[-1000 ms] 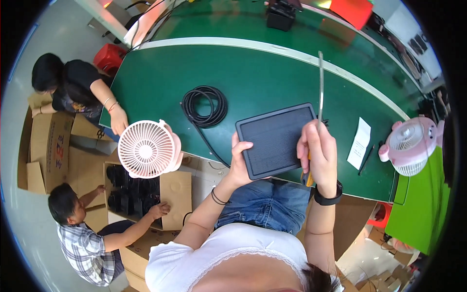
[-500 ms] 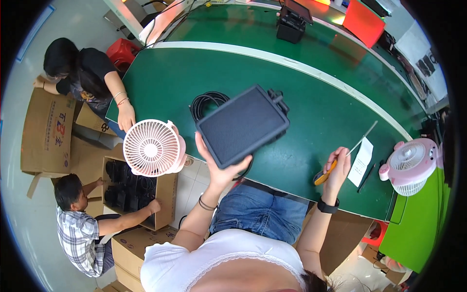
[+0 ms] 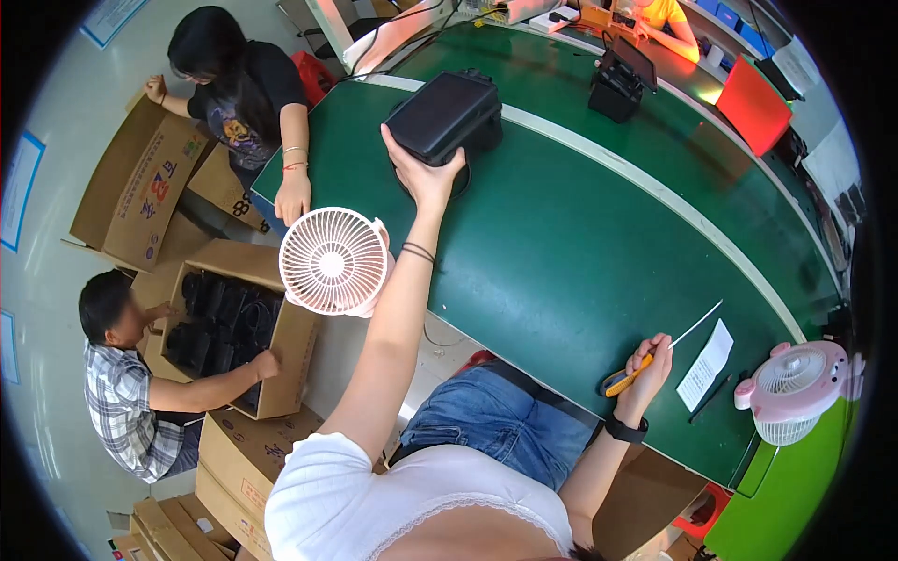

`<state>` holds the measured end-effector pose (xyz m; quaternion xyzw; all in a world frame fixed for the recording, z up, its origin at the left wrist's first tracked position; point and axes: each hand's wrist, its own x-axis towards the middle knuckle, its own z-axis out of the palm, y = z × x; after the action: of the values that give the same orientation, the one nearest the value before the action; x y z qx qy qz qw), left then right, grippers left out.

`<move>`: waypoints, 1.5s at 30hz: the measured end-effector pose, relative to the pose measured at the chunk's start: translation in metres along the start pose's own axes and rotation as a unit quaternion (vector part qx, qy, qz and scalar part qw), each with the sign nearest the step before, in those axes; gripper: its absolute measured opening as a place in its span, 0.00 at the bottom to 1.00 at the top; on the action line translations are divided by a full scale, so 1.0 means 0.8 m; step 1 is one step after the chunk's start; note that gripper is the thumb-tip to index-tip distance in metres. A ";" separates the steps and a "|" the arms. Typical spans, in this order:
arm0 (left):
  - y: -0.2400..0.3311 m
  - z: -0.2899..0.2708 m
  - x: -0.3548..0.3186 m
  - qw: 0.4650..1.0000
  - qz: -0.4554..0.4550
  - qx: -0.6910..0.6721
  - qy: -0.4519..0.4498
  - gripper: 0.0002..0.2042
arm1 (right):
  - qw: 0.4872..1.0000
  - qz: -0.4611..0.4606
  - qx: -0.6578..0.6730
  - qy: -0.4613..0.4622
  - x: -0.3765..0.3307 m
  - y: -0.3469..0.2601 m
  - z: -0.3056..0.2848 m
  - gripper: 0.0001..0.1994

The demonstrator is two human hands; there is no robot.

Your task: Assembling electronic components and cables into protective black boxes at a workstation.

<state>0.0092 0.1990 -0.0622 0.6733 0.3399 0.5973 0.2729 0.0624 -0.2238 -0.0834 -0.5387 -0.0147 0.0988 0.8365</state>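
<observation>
My left hand is stretched out to the far left part of the green table, its fingers closed on the near side of a black box-shaped device. A dark cable partly shows below the device; whether the device rests on the table, I cannot tell. Near the table's front right edge, my right hand grips a screwdriver by its yellow and blue handle. The thin metal shaft points up and right. Beside it lie a folded white paper and a thin black stick.
A pale round fan stands close to my left forearm, and a pink fan is at the right. One co-worker stands at the left; another crouches by a carton of black devices. A black device stands at the back.
My left hand has carried the black device forward and left, from above the table's front edge toward its far side, and tilted it. My right hand still holds the screwdriver. The view has shifted.
</observation>
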 end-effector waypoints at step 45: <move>0.050 0.034 -0.096 0.819 0.260 0.000 -0.512 0.17 | 0.993 0.052 -0.105 -0.018 -0.005 0.000 0.016 0.11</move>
<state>0.0370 0.1155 -0.0826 0.9453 -0.0369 0.2151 0.2425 0.0566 -0.2132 -0.0775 -0.6216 -0.0126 0.1497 0.7688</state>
